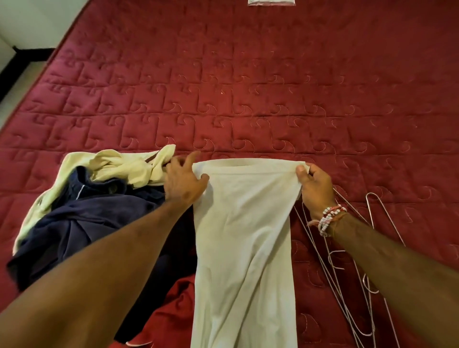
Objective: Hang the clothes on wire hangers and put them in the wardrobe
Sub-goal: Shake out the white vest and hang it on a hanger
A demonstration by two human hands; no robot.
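Cream cotton garment (pixel 244 236) pinched taut by left hand (pixel 182 182) and right hand (pixel 315 191).

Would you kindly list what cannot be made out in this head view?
Head view only:
white garment: lower part cut off by the bottom edge; its type is unclear.
wire hangers: overlapping, partly under the right forearm; count unclear.
navy garment: partly hidden by the left forearm.
white object at the top edge: cut off, unidentifiable.
wardrobe: not in view.
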